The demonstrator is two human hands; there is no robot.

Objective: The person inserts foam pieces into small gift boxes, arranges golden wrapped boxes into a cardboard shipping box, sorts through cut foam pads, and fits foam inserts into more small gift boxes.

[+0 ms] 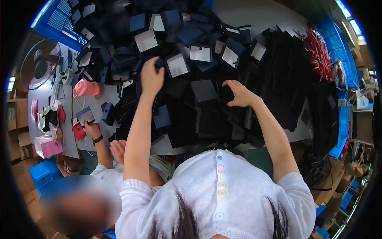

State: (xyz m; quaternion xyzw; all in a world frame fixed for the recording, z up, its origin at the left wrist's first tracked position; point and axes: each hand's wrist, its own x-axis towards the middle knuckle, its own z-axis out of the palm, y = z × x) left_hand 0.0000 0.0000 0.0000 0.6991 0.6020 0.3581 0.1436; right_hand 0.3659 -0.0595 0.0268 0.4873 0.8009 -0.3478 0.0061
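Boxes (204,91) with crowded edges between hands (152,79)

Between left hand (152,77) and right hand (240,94): dark box (204,91), matt, smooth, card-like. Just beside left hand: open box (177,65), pale papery lining. Outward from left hand: pink jug (86,88), smooth plastic look. Beyond right hand: red cords (316,53), fibrous; blue crate (340,47), plastic. Below both hands: white cardigan (199,191), knitted cloth.
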